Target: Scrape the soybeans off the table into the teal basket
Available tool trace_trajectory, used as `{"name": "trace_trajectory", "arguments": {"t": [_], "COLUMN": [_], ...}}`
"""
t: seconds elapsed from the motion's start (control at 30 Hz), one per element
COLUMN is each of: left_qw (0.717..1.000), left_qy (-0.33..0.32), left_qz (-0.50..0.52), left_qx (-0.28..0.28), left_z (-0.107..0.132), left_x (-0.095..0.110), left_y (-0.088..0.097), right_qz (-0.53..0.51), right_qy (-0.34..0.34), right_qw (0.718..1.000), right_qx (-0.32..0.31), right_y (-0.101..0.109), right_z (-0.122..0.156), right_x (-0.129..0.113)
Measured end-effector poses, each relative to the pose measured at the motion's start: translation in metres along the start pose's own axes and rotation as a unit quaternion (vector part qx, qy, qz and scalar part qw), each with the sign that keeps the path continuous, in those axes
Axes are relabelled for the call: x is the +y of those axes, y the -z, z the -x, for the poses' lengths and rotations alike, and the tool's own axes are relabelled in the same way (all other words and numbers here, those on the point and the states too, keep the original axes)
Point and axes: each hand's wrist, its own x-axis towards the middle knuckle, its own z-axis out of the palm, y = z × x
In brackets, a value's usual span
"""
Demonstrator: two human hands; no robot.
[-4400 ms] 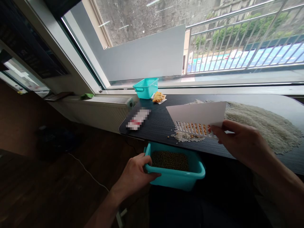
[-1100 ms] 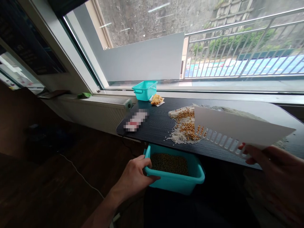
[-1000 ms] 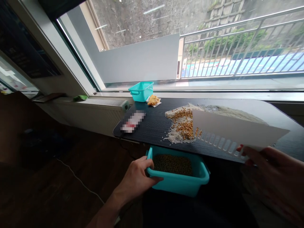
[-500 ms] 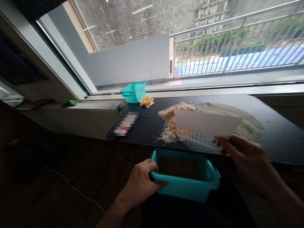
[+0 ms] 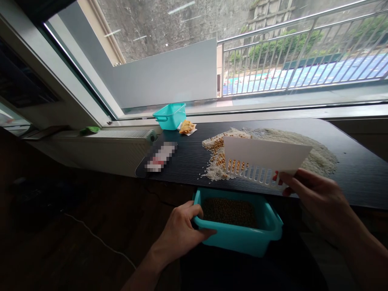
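My left hand (image 5: pixel 183 228) is closed on the left rim of a turquoise plastic bin (image 5: pixel 239 238) below the table's front edge. Inside that bin lies a layer of small round brownish beans (image 5: pixel 230 212). In my right hand (image 5: pixel 312 192) is a white slotted scoop (image 5: pixel 263 155), pinched at its lower right corner and held above the table. Its slots run along the lower edge, and yellow beans show through the left ones. Behind the scoop, white rice mixed with yellow beans (image 5: pixel 215 149) is spread on the table; mostly plain rice (image 5: pixel 324 155) lies to the right.
A second turquoise bin (image 5: pixel 171 117) stands at the back left of the dark table (image 5: pixel 184 161), beside a yellow crumpled item on white paper (image 5: pixel 187 127). A blurred-out flat object (image 5: pixel 161 157) lies near the left edge. A radiator (image 5: pixel 121 147) and window bound the table.
The scoop and my right hand have shifted very slightly to the right. My left hand keeps its hold on the bin, and the view has moved a little.
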Motion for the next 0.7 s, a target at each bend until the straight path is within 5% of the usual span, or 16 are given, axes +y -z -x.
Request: {"name": "trace_trajectory", "arguments": {"t": [0.7], "left_qw": [1.0], "left_qy": [-0.003], "left_qz": [-0.009], "left_qx": [0.004], "left_z": [0.0002], "left_x": [-0.0015], "left_y": [-0.001], "right_qz": [0.002], "right_qy": [0.013], "right_qw": [1.0], "right_qx": [-0.023], "right_y": [-0.0045], "right_z": [-0.0011], "right_x": [0.0039]}}
